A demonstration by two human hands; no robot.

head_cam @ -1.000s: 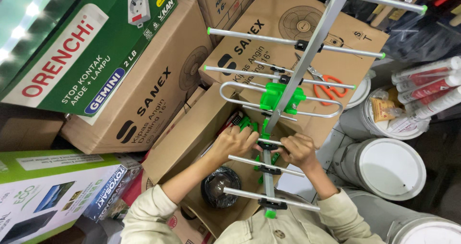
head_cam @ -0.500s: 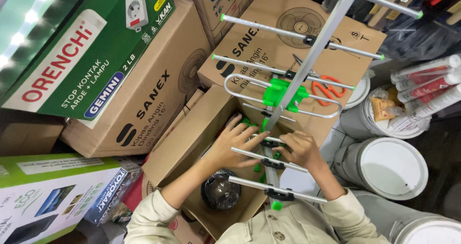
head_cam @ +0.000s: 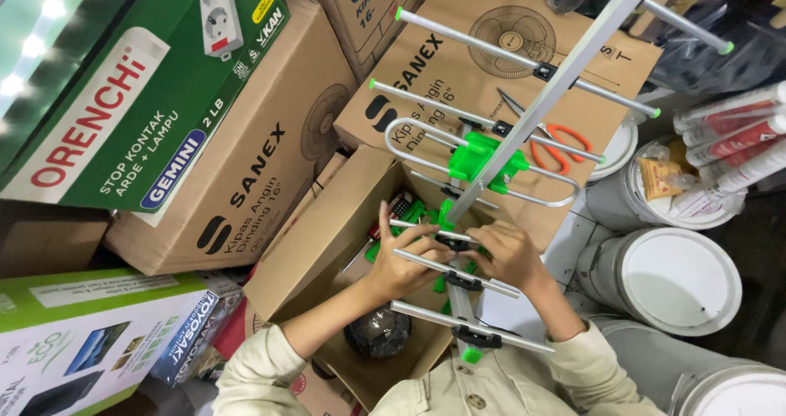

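While both hands, left hand (head_cam: 401,264) and right hand (head_cam: 508,256), pinch one crossbar, the silver aluminium antenna (head_cam: 524,129) boom probably runs toward upper right.

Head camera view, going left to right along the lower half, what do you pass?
White and green box → open cardboard box → left hand → right hand → white bucket lid.
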